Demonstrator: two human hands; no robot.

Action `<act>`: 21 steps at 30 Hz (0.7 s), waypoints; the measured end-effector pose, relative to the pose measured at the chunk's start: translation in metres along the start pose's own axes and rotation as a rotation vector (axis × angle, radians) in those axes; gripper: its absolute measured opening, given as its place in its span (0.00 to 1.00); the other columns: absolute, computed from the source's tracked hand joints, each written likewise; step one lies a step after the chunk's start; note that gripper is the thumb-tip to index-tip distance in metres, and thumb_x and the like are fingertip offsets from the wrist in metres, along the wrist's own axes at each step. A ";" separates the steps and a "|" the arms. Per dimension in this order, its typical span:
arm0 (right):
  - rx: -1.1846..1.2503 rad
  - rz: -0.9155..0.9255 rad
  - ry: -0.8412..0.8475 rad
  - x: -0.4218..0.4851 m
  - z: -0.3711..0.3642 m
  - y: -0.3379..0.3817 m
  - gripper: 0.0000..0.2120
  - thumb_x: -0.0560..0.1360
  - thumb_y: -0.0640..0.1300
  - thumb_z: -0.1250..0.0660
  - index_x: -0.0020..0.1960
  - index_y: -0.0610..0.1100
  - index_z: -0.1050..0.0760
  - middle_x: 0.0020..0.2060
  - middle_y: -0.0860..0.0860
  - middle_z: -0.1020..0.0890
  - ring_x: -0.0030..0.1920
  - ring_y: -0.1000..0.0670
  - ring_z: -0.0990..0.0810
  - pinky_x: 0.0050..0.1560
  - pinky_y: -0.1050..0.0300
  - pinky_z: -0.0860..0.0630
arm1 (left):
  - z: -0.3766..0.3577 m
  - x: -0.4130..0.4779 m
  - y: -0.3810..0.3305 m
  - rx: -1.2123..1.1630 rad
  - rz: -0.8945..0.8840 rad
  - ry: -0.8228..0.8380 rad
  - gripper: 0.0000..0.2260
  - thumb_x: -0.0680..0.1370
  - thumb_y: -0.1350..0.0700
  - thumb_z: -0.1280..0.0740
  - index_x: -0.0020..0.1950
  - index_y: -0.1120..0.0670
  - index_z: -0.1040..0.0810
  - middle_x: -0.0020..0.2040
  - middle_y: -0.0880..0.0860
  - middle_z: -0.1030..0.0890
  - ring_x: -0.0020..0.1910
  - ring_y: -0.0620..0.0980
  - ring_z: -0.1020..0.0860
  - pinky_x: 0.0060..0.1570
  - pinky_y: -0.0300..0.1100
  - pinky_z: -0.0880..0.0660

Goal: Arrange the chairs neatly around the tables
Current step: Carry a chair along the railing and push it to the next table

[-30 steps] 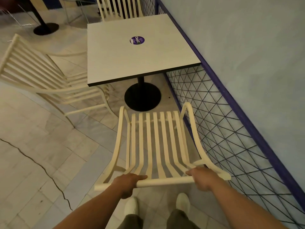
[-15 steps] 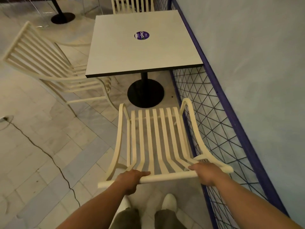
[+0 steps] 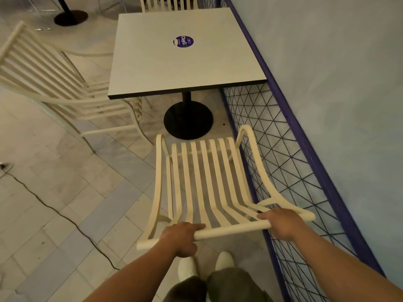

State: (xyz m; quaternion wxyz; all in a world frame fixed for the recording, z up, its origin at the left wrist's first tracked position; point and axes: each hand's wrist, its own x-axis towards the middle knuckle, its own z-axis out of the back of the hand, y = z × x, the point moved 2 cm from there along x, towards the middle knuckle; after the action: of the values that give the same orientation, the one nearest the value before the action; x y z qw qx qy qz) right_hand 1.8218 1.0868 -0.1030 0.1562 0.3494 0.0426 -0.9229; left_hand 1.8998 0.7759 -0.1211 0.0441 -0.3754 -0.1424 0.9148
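A cream slatted chair [image 3: 207, 182] stands right in front of me, its seat facing a square white table [image 3: 181, 68] with a black pedestal base [image 3: 188, 119]. My left hand [image 3: 182, 237] and my right hand [image 3: 281, 223] both grip the top rail of the chair's back. The chair's front edge sits just short of the table's base. A second cream chair [image 3: 56, 83] stands at the table's left side, turned at an angle. The back of a third chair [image 3: 169, 3] shows beyond the table's far edge.
A blue-framed wire mesh fence [image 3: 290, 162] and a pale wall run close along the right of the held chair and the table. A dark cable [image 3: 56, 212] crosses the tiled floor on the left. Another table's black base [image 3: 70, 17] stands at top left.
The chair has moved forward towards the table with both hands on its top rail. I have stepped closer, so the table and the left chair appear nearer.
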 end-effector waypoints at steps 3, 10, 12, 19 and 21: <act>-0.017 -0.012 -0.024 0.000 -0.003 -0.001 0.32 0.73 0.41 0.31 0.70 0.65 0.34 0.59 0.52 0.21 0.55 0.49 0.22 0.53 0.52 0.25 | -0.002 0.000 0.000 0.056 -0.013 -0.024 0.33 0.76 0.55 0.30 0.76 0.35 0.40 0.65 0.46 0.24 0.57 0.50 0.23 0.57 0.50 0.23; 0.033 0.038 0.073 0.006 0.003 -0.013 0.38 0.71 0.37 0.30 0.72 0.66 0.37 0.63 0.53 0.23 0.57 0.50 0.23 0.56 0.53 0.25 | -0.002 0.001 -0.004 0.096 0.022 -0.045 0.33 0.78 0.59 0.32 0.77 0.35 0.39 0.63 0.49 0.24 0.57 0.52 0.22 0.57 0.50 0.23; 0.050 0.068 0.120 0.009 0.005 -0.021 0.40 0.71 0.37 0.30 0.73 0.67 0.39 0.65 0.52 0.25 0.58 0.49 0.24 0.57 0.52 0.25 | -0.002 0.002 -0.005 0.094 0.022 -0.039 0.33 0.78 0.59 0.32 0.77 0.36 0.39 0.64 0.48 0.24 0.58 0.51 0.23 0.59 0.50 0.24; 0.031 0.153 0.142 0.017 0.010 -0.037 0.38 0.74 0.37 0.35 0.74 0.67 0.42 0.66 0.50 0.27 0.57 0.48 0.24 0.54 0.55 0.26 | 0.005 0.011 -0.009 0.074 0.048 -0.023 0.33 0.78 0.58 0.33 0.76 0.33 0.40 0.66 0.45 0.25 0.60 0.50 0.24 0.60 0.49 0.25; 0.025 0.162 0.129 0.021 0.014 -0.042 0.38 0.74 0.37 0.35 0.74 0.68 0.43 0.66 0.51 0.26 0.57 0.48 0.23 0.53 0.54 0.26 | 0.010 0.016 -0.011 0.085 0.058 -0.031 0.33 0.78 0.58 0.33 0.75 0.32 0.41 0.67 0.46 0.25 0.60 0.50 0.24 0.59 0.49 0.25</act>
State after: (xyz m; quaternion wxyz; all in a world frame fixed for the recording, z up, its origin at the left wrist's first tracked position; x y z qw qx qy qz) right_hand 1.7848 1.1184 -0.1079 0.2230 0.4123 0.0125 -0.8832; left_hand 1.8809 0.7873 -0.1222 0.0312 -0.3631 -0.0931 0.9265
